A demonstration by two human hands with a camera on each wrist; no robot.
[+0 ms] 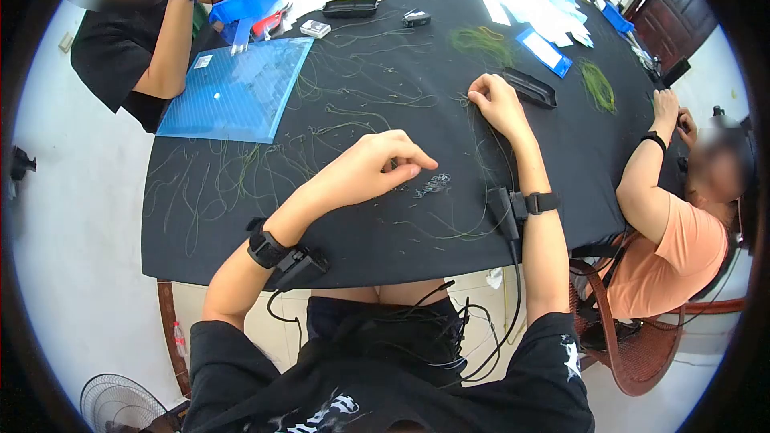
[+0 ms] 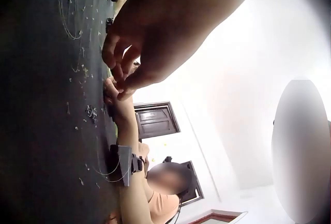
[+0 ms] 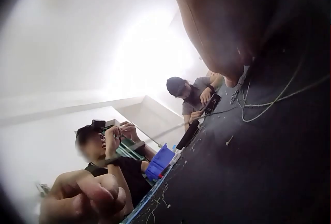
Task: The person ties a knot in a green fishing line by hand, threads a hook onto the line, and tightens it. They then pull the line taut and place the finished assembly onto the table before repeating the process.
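Note:
My left hand [image 1: 370,167] hovers over the middle of the black table, thumb and index finger bent toward each other, with nothing visible between them. Just beyond its fingertips lies a small pile of grey metal bits [image 1: 433,185] that look like fishing hooks; the pile also shows in the left wrist view [image 2: 91,113]. Farther out, my right hand [image 1: 499,106] pinches thin green fishing line at a small tangle [image 1: 463,99]. In the right wrist view its fingertips are low at the table, beside small metallic pieces [image 3: 236,95] and a loop of line [image 3: 258,111].
Loose green lines [image 1: 233,176] spread over the table's left half. A blue folder [image 1: 241,90] lies at the left, a black tray [image 1: 529,88] beside my right hand. More line bundles [image 1: 597,87] and plastic bags [image 1: 545,8] lie farther back. Other people sit left, right and across.

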